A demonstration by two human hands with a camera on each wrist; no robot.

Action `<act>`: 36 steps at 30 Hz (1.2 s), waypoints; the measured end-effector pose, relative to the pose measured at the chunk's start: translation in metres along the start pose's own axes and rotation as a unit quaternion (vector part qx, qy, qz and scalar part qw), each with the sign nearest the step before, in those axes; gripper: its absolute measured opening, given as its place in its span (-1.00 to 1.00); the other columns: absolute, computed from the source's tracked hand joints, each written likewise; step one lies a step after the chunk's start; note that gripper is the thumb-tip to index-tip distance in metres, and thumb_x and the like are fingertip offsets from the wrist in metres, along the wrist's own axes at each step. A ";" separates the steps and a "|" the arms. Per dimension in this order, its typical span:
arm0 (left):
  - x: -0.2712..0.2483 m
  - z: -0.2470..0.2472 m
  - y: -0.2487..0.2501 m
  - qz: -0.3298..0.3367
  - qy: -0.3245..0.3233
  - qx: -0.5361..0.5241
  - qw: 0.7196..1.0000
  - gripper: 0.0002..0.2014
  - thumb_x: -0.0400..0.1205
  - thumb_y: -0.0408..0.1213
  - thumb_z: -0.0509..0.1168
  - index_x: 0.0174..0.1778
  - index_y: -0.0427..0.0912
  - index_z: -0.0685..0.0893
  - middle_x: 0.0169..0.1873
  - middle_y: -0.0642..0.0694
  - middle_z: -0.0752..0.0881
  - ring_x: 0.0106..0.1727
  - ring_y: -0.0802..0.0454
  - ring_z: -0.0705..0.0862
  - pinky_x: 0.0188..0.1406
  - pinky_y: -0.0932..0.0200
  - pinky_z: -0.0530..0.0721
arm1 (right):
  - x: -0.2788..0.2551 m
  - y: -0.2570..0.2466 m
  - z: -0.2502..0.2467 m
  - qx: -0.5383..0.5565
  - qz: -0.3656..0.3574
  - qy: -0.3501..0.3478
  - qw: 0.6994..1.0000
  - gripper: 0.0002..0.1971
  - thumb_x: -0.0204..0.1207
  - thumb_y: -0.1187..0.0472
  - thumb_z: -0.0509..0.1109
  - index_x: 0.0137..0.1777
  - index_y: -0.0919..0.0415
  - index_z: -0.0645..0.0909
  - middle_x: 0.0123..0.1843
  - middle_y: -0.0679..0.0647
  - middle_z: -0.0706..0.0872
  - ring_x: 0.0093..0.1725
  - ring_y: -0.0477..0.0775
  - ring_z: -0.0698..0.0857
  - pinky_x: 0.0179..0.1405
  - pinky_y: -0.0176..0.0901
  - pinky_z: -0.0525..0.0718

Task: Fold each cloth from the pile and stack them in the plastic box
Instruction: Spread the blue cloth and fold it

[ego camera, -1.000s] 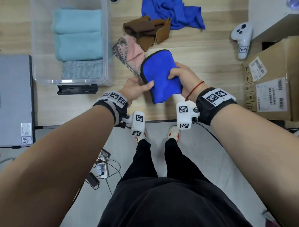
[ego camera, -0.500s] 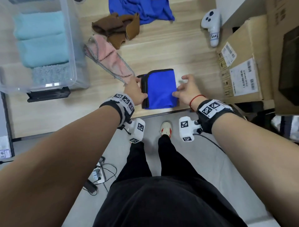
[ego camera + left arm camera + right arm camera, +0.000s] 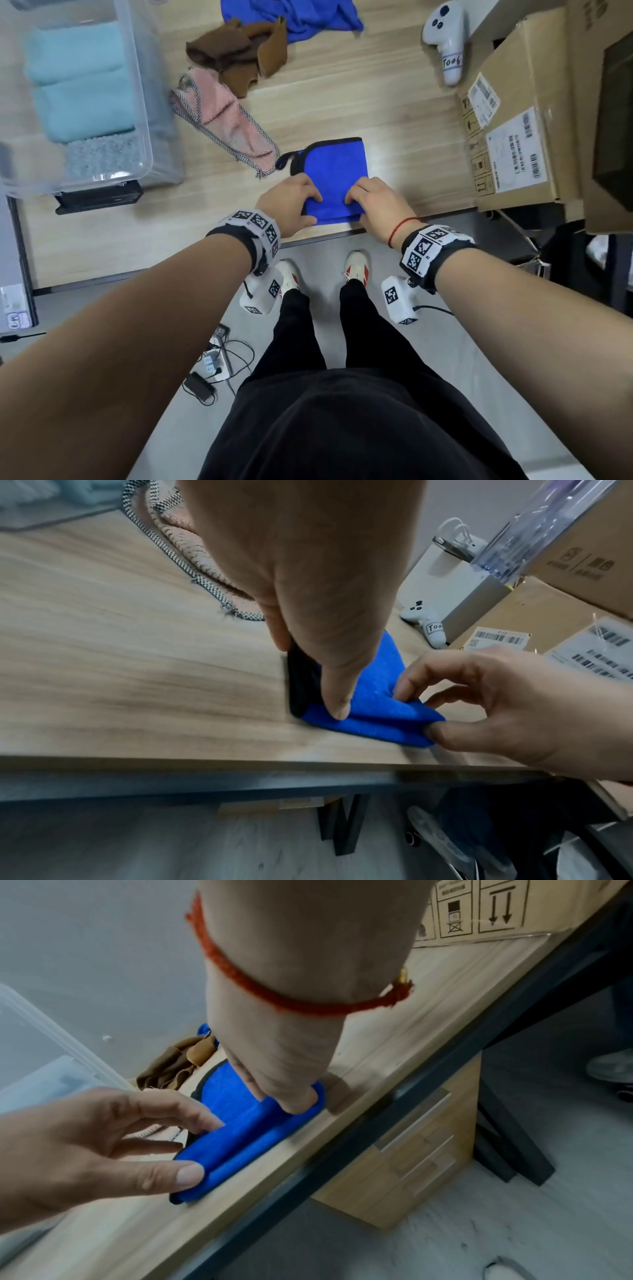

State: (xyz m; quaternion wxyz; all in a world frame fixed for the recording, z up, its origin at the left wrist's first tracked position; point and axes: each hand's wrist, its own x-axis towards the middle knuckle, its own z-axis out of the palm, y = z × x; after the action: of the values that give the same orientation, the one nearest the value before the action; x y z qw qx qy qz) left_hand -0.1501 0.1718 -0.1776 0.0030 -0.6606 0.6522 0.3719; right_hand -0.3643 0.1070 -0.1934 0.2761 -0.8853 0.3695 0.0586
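Gripping the near edge of the folded blue cloth point(image 3: 334, 171), both hands work at the front of the desk point(image 3: 376, 113). The left hand point(image 3: 291, 205) pinches the cloth's near left corner, thumb under the lifted fold and fingers curled on top; the right hand point(image 3: 375, 202) pinches the near right corner the same way. In the wrist views the near part of the cloth is raised slightly off the wood into a soft roll, while its far part lies flat, black trim showing along the left and far edges.

Just beyond the blue cloth to the left lies a pink cloth point(image 3: 224, 126) with checked edging, and farther back a crumpled brown cloth point(image 3: 239, 54) and another blue cloth point(image 3: 301, 17). The plastic box point(image 3: 150, 113) sits at the desk's left, with folded light-blue cloths point(image 3: 80, 82) inside. A white controller point(image 3: 447, 37) and a cardboard box point(image 3: 513, 120) stand to the right.
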 end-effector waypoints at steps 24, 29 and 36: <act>0.002 -0.009 0.009 -0.019 -0.068 0.027 0.997 -0.52 0.35 -0.17 0.57 0.15 -0.15 0.59 -0.15 -0.04 0.56 0.05 -0.20 0.62 -0.12 0.12 0.45 | 0.009 -0.005 -0.031 0.151 0.167 -0.033 0.974 -0.81 0.55 0.16 0.23 0.08 0.16 0.59 -0.22 0.10 0.65 -0.10 0.20 0.58 -0.17 -0.10 0.47; 0.002 -0.011 0.014 -0.025 -0.065 0.003 0.998 -0.07 0.19 -0.03 0.68 0.40 -0.13 0.35 -0.13 -0.03 0.56 -0.10 -0.05 0.51 -0.13 0.11 0.46 | 0.020 0.001 -0.031 0.188 0.179 -0.040 0.965 -0.81 0.64 0.18 0.12 0.14 0.19 0.50 -0.12 0.23 0.69 -0.03 0.26 0.60 -0.11 -0.05 0.48; 0.010 -0.002 0.025 -0.065 -0.003 0.064 0.996 -0.42 0.44 -0.27 0.30 0.39 -0.19 0.33 -0.24 -0.14 0.62 -0.12 -0.25 0.65 -0.23 -0.01 0.59 | 0.031 0.005 -0.033 0.185 0.171 -0.046 0.967 -0.81 0.68 0.14 0.08 0.21 0.09 0.43 -0.13 0.22 0.66 -0.08 0.27 0.59 -0.09 -0.06 0.49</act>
State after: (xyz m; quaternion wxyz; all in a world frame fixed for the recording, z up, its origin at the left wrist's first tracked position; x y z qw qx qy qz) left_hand -0.1717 0.1583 -0.1697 0.0711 -0.6991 0.6302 0.3303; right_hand -0.3488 0.0677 -0.1775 0.4373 -0.7389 0.5069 0.0764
